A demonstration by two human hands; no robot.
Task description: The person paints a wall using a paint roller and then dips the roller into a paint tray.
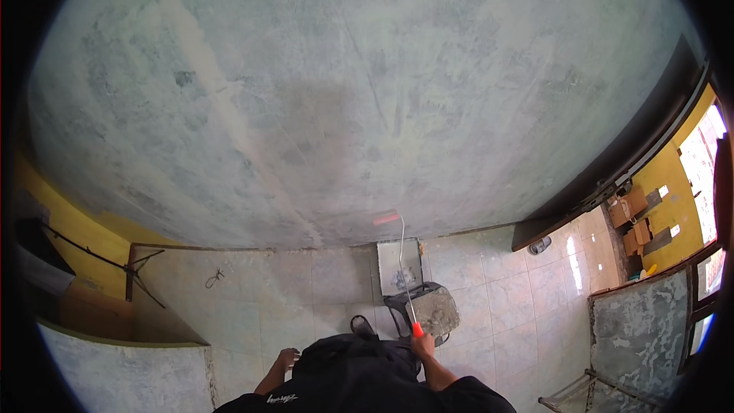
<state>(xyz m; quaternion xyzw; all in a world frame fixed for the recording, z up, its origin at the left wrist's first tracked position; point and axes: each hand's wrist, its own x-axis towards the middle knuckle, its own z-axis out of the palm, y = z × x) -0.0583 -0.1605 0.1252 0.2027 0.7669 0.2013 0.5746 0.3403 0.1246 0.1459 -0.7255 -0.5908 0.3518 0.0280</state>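
My right hand (423,345) grips the red handle of a paint roller (417,330). Its long wire frame reaches forward to a pinkish-red roller sleeve (386,217), seen against the lower part of a patchy grey-green wall (367,126). Whether the sleeve touches the wall, I cannot tell. My left hand (289,357) hangs low at my left side with nothing in it, its fingers slightly apart. On the floor at the foot of the wall lies a pale rectangular tray (393,264). Between the tray and my right hand stands a dark stool (433,311) with a dusty, stained top.
A thin tripod-like stand (132,268) and a small loop of cord (214,278) are on the tiled floor (287,281) to the left. A dark door (625,155) edges the wall at right, near a sandal (539,245). Cardboard boxes (628,206) lie beyond the doorway.
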